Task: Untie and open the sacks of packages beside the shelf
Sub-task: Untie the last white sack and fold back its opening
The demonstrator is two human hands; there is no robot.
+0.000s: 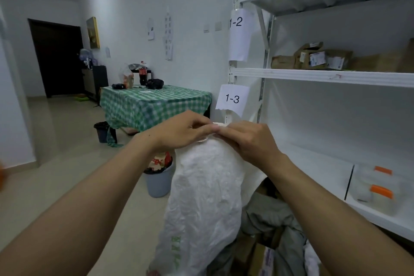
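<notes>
A tall white woven sack (206, 197) stands upright on the floor beside the white shelf (313, 75). Its neck is bunched at the top and bound with a pale cord (205, 139). My left hand (181, 130) and my right hand (248, 141) meet at that tied neck, fingers curled and pinching the cord and the gathered fabric. The knot itself is mostly hidden under my fingers. To the right of the white sack lies a grey sack (271, 219) that gapes open, with cardboard parcels (257, 253) showing inside.
A grey bin (160, 182) full of rubbish stands just left of the sack. Behind it is a table with a green checked cloth (152, 105) and a small black bin (102, 131). The shelf holds brown parcels (313, 56) and plastic boxes with orange clips (376, 188).
</notes>
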